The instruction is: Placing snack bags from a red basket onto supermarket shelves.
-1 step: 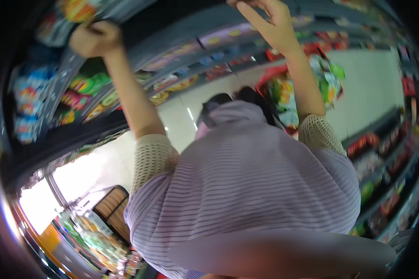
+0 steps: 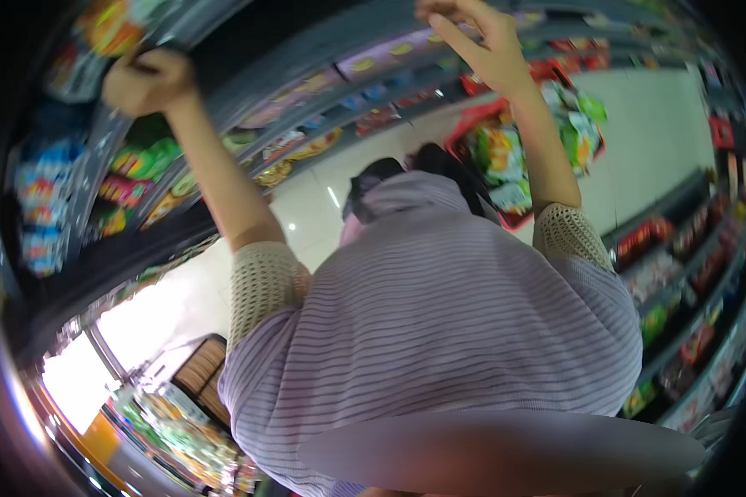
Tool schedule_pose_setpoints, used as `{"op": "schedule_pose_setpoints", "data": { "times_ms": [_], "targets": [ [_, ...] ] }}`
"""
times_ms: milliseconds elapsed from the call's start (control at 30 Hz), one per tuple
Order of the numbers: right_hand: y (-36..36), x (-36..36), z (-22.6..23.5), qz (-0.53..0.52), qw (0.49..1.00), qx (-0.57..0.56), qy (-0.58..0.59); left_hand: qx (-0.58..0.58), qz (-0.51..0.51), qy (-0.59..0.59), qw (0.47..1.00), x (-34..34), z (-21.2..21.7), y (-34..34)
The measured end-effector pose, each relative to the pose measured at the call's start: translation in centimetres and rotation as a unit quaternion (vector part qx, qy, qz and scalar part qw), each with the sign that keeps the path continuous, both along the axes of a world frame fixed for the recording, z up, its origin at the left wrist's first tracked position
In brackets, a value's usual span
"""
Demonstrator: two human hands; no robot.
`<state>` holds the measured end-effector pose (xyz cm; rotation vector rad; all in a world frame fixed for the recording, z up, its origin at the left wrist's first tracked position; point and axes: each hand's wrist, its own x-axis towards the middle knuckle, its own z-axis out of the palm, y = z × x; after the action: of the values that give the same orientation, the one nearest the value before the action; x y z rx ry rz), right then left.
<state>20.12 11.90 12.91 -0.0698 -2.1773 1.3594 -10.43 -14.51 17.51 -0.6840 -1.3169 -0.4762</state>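
My left hand (image 2: 149, 81) is raised at the upper left, against the shelf front. Its fingers are curled closed, and what they hold, if anything, is hidden. Just above it is an orange-and-white package (image 2: 112, 31) on the upper shelf. My right hand (image 2: 485, 50) is lifted at the top, before the shelves. Thumb and fingers stand apart there, with nothing visible between them. Below my right forearm, a red basket (image 2: 515, 222) on the floor holds several green, white and orange packets (image 2: 499, 153).
Shelves with blue-and-white packs (image 2: 48, 203) and green packs (image 2: 149, 157) run along the left and ahead. Another stocked shelf (image 2: 680, 290) stands at the right. At the lower left is a display of packets (image 2: 182, 427) beside a brown slatted crate (image 2: 203, 377).
My left hand has shifted left and a little down, still curled. My right hand sits slightly lower in the picture. The shelves and basket have shifted slightly with the view.
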Motion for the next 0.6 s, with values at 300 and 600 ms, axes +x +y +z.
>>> {"op": "schedule_pose_setpoints", "data": {
  "times_ms": [300, 600],
  "targets": [
    [6.2, 22.7, -20.9, -0.358, 0.880, 0.015, -0.310, 0.032, -0.019, 0.033, 0.999, -1.4, 0.1, 0.1],
    [0.3, 20.5, -22.1, -0.346, 0.781, 0.165, -0.494, -0.010, -0.017, 0.032, 0.999, -1.7, 0.1, -0.8]
  ]
}}
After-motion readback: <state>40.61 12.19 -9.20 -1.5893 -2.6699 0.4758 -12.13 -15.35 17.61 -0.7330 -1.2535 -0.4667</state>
